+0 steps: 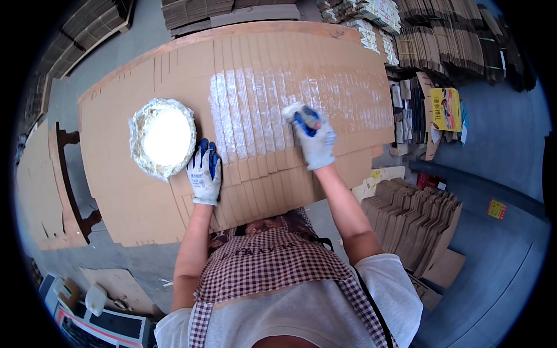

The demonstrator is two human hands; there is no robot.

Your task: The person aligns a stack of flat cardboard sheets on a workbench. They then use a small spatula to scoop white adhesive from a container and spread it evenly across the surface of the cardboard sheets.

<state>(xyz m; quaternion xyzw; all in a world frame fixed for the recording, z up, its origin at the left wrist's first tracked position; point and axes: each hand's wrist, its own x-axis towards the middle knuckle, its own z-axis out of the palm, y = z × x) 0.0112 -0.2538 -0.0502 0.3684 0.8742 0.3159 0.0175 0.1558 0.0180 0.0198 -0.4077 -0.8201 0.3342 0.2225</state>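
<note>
In a white glove with blue palm side, my left hand (205,174) lies flat with fingers stretched on the cardboard sheets (255,174), just right of a round basin (137,148). Crinkled, pale film wraps the basin's rim, and bright white liquid fills it. My right hand (316,136), gloved alike, is closed around a small whitish pad or brush (294,109), mostly hidden by the fingers. That tool is over a row of overlapping cardboard strips. Wet, shiny white streaks (249,110) coat the strips to its left, and fainter streaks show to its right.
Beneath the sheets is a large wooden-edged table (232,32). Stacked flat cardboard (409,220) stands at the right, with more bundles (435,40) at the far right. A yellow box (445,109) sits beyond the table's right end. Another low board (38,185) lies left.
</note>
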